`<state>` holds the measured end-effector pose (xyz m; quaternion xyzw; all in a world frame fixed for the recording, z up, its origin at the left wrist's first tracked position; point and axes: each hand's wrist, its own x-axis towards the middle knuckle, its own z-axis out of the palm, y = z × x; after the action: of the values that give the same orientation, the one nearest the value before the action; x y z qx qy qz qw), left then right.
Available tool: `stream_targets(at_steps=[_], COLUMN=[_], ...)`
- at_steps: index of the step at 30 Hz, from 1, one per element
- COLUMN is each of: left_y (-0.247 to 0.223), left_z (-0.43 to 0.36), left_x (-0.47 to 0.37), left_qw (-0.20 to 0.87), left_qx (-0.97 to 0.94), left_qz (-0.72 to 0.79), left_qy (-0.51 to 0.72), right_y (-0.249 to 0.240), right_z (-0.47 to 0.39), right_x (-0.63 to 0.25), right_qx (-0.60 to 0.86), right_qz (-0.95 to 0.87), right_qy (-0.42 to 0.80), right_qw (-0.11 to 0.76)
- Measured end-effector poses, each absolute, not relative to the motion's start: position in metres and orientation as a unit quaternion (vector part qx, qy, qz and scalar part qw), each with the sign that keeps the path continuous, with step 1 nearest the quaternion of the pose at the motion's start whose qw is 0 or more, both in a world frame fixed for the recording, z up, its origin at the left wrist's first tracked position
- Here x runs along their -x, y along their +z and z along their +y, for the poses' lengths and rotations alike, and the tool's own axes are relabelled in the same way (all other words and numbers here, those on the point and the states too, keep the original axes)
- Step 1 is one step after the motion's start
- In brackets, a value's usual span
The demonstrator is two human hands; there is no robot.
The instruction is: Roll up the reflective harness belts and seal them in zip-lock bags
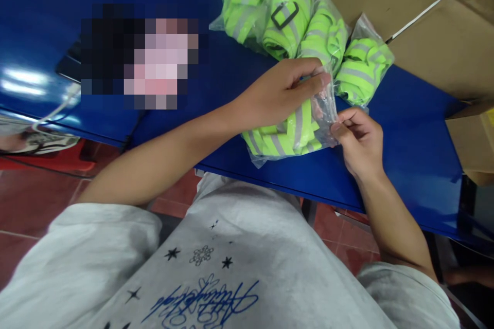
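A clear plastic bag (297, 131) with a folded yellow-green item with grey stripes inside lies at the front edge of the blue table (417, 149). My left hand (287, 90) pinches the bag's top edge near its far corner, thumb and fingers together. At the near end of the same edge, my right hand (358, 139) grips the bag between thumb and fingers. Just beyond my hands, several similar filled bags stand in a row, the nearest of them a bag (363, 69) at the right end. On another bag (287, 15) rests a dark rectangular ring.
Brown wrapping or cardboard (424, 25) covers the back right. A cardboard box (473, 139) sits at the right edge. At the left are a dark device (70, 68) with a white cable, a blurred-out patch and a red stool (57, 158).
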<state>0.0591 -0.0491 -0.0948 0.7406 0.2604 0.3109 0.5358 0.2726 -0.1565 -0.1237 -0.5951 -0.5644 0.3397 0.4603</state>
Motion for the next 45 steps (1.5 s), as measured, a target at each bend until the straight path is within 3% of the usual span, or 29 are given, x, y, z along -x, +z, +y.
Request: stream_targets(at_steps=[36, 45], left_y=[-0.101, -0.101], left_z=[-0.068, -0.070], left_x=[-0.071, -0.069], left_qw=[0.510, 0.505], left_qx=[-0.795, -0.812], left_qz=[0.243, 0.256], left_qy=[0.219, 0.142], right_y=[-0.131, -0.127], right_z=[-0.161, -0.159], right_x=[-0.272, -0.268], right_qx=[0.582, 0.590], right_qz=[-0.556, -0.567], right_qy=[0.360, 0.338], right_qw=[0.471, 0.465])
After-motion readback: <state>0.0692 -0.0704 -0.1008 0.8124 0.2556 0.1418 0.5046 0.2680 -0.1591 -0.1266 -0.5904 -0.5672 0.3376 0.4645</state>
